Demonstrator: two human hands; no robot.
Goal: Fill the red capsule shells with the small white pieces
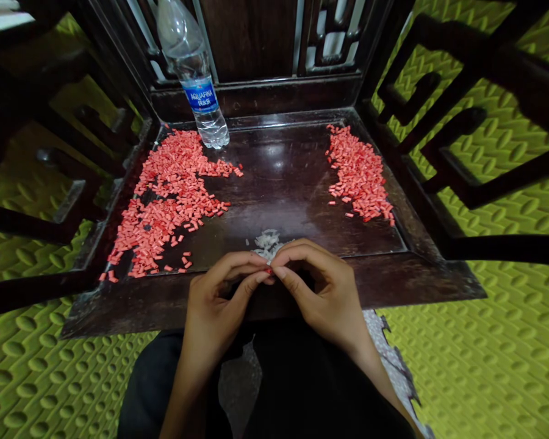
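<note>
My left hand (226, 299) and my right hand (322, 286) meet at the front edge of the dark wooden seat (274, 207). Their thumbs and forefingers pinch a small red piece (269, 270) between them, mostly covered by the fingertips. Just beyond the fingertips lies a small heap of whitish translucent bits (268, 241). A large spread of short red pieces (178, 177) covers the left side of the seat. On the right side is a smaller pile of similar red pieces (359, 174).
A clear water bottle (204, 100) with a blue label stands at the back left, beside the large red spread. Dark carved armrests (462, 155) and a backrest (256, 94) surround the seat. Yellow-green textured mats (507, 366) cover the floor.
</note>
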